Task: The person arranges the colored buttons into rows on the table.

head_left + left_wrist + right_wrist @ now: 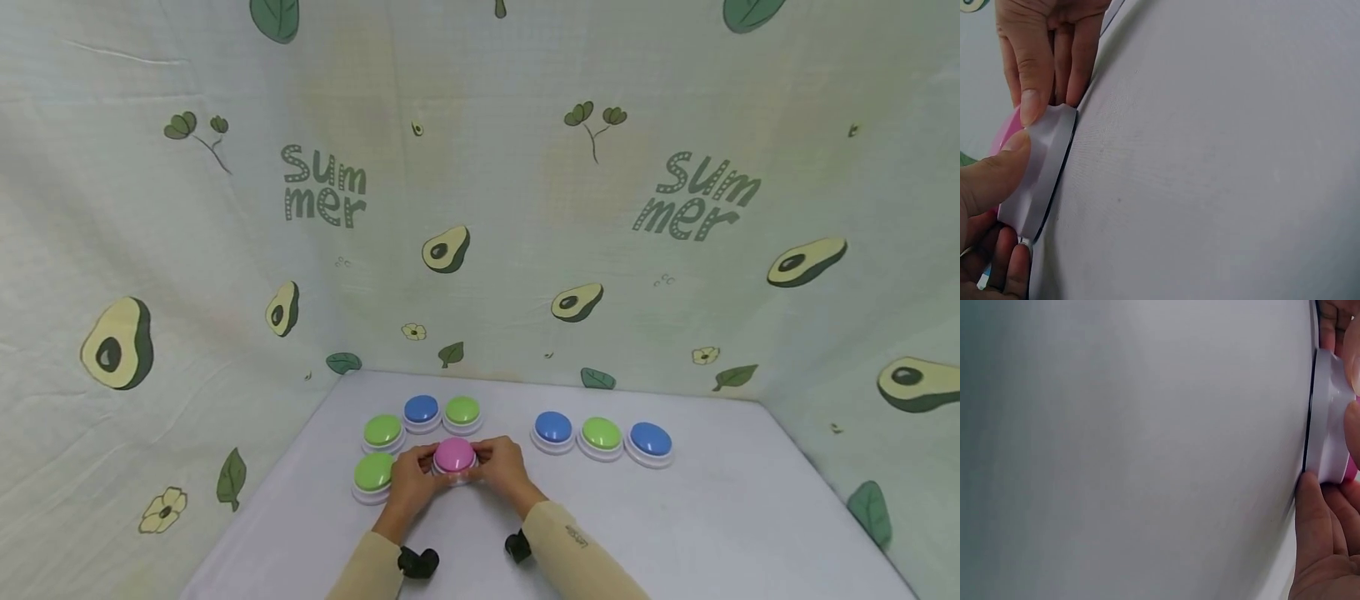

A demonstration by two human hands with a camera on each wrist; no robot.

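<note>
Both hands hold a pink push button (454,455) with a white round base, one from each side. My left hand (412,482) grips its left side, and my right hand (504,467) grips the right. In the left wrist view, the thumbs of the left hand (991,181) and right hand (1050,50) nearly meet on the white base (1044,165), with the other fingers around its sides. The base's bottom edge lies right along the tabletop in both wrist views. A green button (373,472) is just left of the left hand, partly covered by it.
Behind the hands stand a green button (382,430), a blue button (422,408) and another green button (462,410). To the right, a blue button (553,427), a green button (602,433) and a second blue button (651,439) form a row. A printed curtain (510,200) borders the white table (720,517).
</note>
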